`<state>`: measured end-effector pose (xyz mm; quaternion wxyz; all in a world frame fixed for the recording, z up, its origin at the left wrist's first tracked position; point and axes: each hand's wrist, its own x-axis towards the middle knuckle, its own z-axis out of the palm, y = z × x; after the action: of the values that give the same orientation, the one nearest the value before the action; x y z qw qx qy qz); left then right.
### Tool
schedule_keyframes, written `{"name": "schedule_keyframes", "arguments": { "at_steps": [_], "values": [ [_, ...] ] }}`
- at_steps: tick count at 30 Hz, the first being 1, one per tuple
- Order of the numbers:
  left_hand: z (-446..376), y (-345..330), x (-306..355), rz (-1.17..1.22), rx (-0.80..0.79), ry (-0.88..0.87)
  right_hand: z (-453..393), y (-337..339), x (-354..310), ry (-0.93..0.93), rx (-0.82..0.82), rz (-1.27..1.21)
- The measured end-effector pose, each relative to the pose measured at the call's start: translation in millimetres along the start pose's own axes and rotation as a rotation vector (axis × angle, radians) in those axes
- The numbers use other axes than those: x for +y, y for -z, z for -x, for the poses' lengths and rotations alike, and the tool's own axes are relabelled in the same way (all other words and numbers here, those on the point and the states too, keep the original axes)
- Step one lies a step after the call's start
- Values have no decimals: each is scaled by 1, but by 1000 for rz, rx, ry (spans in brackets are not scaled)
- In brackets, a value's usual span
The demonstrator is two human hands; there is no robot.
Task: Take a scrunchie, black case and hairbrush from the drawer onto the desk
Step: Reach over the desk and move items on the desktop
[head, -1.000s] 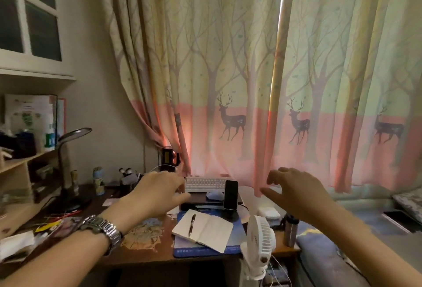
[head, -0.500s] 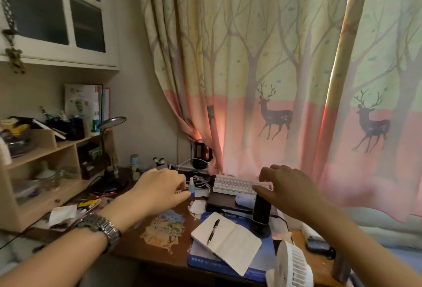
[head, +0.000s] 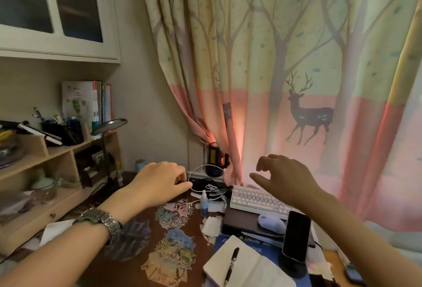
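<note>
Head view, near edge first: open paper notebook [head: 242,264] w/ a black pen [head: 231,264] lying on the page, on a blue mat [head: 222,242]. Just right, a glossy black phone [head: 296,236] upright in a round black stand. Dark wood desk [head: 141,264] carries lacy paper cutouts [head: 173,250], flat, pastel. Left forearm crosses it, metal link watch [head: 100,220] on the wrist.

Mid: pale rounded mouse [head: 271,222] on a dark slab; white keyboard [head: 255,201] behind it; small clear spray bottle [head: 204,203] w/ blue liquid, upright beside a tangle of white cable [head: 212,189].

Left hand [head: 159,182] hovers over the desk, fingers curled in loosely, nothing in it. Right hand [head: 283,179] hovers over the keyboard, fingers spread & hooked, also empty.

Left side: pale wood shelf unit [head: 57,152] w/ a small knobbed drawer [head: 34,218], closed. Cubbies hold clutter; black pot [head: 65,132] on top holds brushes/pens. Scrunchie, black case, hairbrush: can't see them.

Far: deer-print curtain [head: 285,69], soft folds.
</note>
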<state>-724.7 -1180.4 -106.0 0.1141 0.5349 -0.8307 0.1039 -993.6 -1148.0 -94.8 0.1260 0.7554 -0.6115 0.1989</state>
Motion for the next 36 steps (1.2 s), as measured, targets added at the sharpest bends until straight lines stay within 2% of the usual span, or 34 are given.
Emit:
{"name": "schedule_keyframes", "arguments": {
  "at_steps": [15, 24, 36],
  "values": [
    [-128, -64, -23, -27, -64, 91, -115, -91, 63, 76, -71, -80],
    [-144, -90, -41, -21, -115, 152, -152, -126, 64, 151, -126, -62],
    [-201, -138, -86, 66, -204, 113, -198, -185, 55, 108, -182, -106]
  ]
}}
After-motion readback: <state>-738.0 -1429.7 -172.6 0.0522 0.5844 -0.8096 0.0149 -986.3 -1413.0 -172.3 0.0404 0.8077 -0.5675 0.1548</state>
